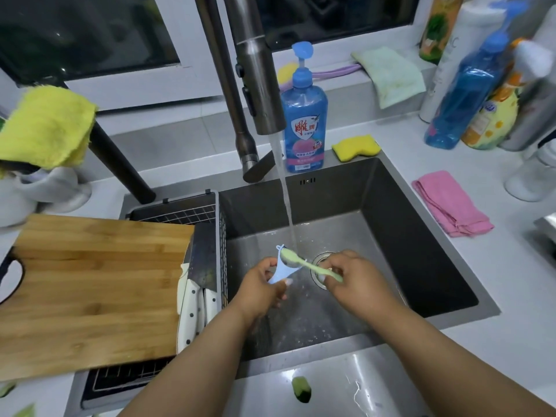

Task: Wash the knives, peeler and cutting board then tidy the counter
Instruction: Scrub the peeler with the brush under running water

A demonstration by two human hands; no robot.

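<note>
Peeler (285,267), light, stiff and wet-slick, sits over the sink (421,251) under the tap stream: my left hand (264,288) pinches its blue handle, safest away from the blade, and my right hand (352,276) pinches the green brush (313,266). Knives (195,296) and board (90,290) wait left on the desk.

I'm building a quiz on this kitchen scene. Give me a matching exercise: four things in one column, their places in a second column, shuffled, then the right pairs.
Things:
1. peeler
2. cutting board
3. pink cloth
4. sponge

Places:
A. on the counter right of the sink
B. at the sink's back rim, beside the soap bottle
C. over the rack, left of the basin
D. in the left hand, near the running water

Pairs: 1-D, 2-C, 3-A, 4-B
</note>
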